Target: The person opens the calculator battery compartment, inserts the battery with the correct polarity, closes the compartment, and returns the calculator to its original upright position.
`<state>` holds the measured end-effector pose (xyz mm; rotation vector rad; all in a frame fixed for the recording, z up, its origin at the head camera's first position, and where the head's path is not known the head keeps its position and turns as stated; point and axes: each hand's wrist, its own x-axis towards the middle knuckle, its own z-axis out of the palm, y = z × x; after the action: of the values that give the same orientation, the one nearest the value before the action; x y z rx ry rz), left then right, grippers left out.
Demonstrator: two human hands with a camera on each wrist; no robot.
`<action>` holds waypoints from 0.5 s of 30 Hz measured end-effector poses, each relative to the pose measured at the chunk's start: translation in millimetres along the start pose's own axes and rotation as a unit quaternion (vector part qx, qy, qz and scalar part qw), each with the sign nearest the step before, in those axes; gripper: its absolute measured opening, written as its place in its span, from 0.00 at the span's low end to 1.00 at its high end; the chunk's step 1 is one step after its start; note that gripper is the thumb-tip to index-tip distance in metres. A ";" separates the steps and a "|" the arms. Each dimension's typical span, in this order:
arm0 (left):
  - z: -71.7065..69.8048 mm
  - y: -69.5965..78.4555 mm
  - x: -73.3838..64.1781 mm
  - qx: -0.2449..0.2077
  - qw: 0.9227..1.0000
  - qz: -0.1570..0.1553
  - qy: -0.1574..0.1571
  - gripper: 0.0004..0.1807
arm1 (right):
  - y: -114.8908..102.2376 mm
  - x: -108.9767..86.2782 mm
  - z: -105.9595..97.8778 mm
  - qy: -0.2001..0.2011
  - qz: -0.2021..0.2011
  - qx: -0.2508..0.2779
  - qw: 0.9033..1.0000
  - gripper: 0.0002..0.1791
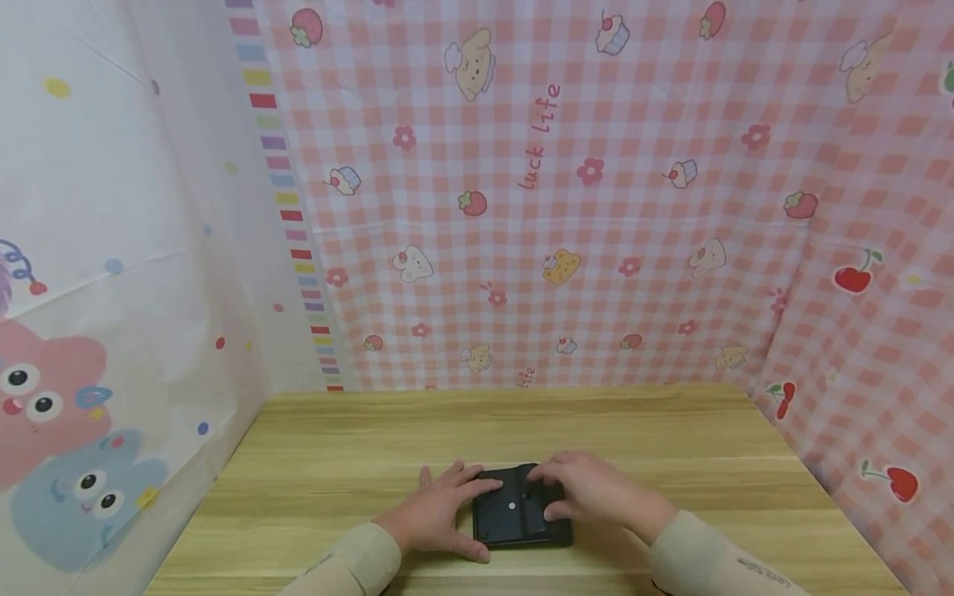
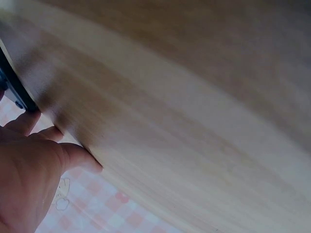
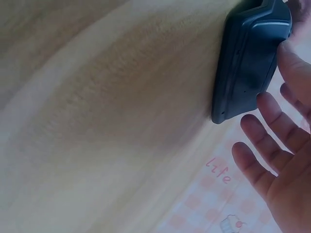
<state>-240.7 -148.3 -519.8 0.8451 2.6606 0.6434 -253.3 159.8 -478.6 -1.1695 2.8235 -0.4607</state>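
A black, flat boxy device (image 1: pixel 507 517), which looks like a desk calculator turned face down, lies on the wooden table. A raised section and a small pale round spot show on its upper side. My left hand (image 1: pixel 441 511) steadies its left side, fingers spread, with one fingertip on its surface and the thumb near its front edge. Over the right part, my right hand (image 1: pixel 589 495) touches the device with thumb and fingertips, its fingers loosely bent. In the right wrist view the thick end of the device (image 3: pixel 252 63) is beside the fingers of that hand (image 3: pixel 286 160).
The wood-grain table (image 1: pixel 335 463) extends around both hands. Behind it hangs a pink checked cloth (image 1: pixel 522 232) printed with cartoon figures, and a white printed cloth (image 1: pixel 149 290) hangs at the left. More checked cloth (image 1: pixel 842 348) lines the right side.
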 end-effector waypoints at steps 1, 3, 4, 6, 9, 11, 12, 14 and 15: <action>0.1 0.0 0.0 0.000 1.000 0.000 0.000 0.53 | 0.6 -1.0 0.6 -0.001 0.012 0.018 1.000 0.27; 0.1 -0.1 -0.1 0.001 1.000 0.000 0.001 0.53 | 1.9 -3.5 2.3 -0.002 0.044 0.067 0.997 0.28; 0.2 -0.2 -0.1 0.001 1.000 0.000 0.001 0.53 | 2.6 -4.8 3.3 -0.002 0.063 0.099 0.993 0.29; 0.3 -0.4 0.0 0.001 1.000 0.000 0.003 0.53 | 3.5 -7.7 4.8 0.003 0.109 0.165 0.980 0.30; 0.6 -0.7 0.0 0.003 1.000 0.000 0.005 0.53 | 4.0 -10.3 6.3 0.029 0.181 0.249 0.951 0.33; 0.6 -0.5 -0.1 0.004 1.000 0.000 0.006 0.53 | 3.0 -11.0 5.9 0.048 0.228 0.286 0.929 0.34; 0.5 -0.3 -0.1 0.005 1.000 0.000 0.006 0.53 | 2.2 -10.8 5.5 0.055 0.247 0.302 0.919 0.35; 0.2 -0.1 -0.3 0.006 1.000 0.001 0.006 0.53 | 0.4 -9.8 5.1 0.063 0.278 0.331 0.900 0.36; -0.1 0.2 -0.4 0.006 1.000 0.001 0.007 0.53 | -0.5 -9.2 4.9 0.061 0.288 0.348 0.890 0.37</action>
<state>-240.4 -148.4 -519.6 0.8505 2.6779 0.6372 -245.6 164.6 -483.7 -0.1606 2.5161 -1.3459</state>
